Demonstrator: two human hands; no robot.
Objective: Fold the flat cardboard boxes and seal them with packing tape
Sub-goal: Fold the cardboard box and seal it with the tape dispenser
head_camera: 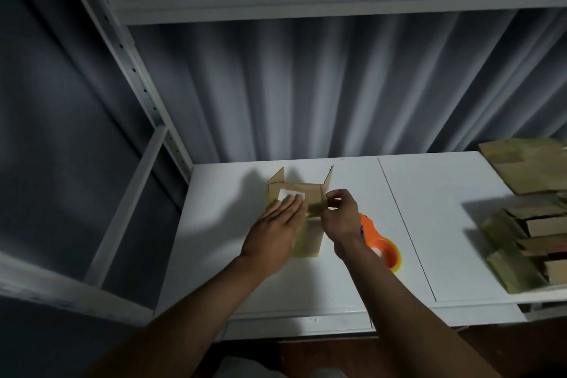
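left hand flat on box's blank white label.

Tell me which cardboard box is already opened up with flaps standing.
The box under both hands, mid-table beside the orange tape dispenser. Its far flaps stand up; the boxes stacked at the right edge lie flat.

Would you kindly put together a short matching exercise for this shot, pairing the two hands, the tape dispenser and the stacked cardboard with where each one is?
Things:
1. left hand
2. right hand
3. tape dispenser
4. flat cardboard stack

Places:
A. right end of the table
B. pinching the box's right flap
C. flat on the box, by the white label
D. on the table behind the right wrist

Pairs: 1-C, 2-B, 3-D, 4-A
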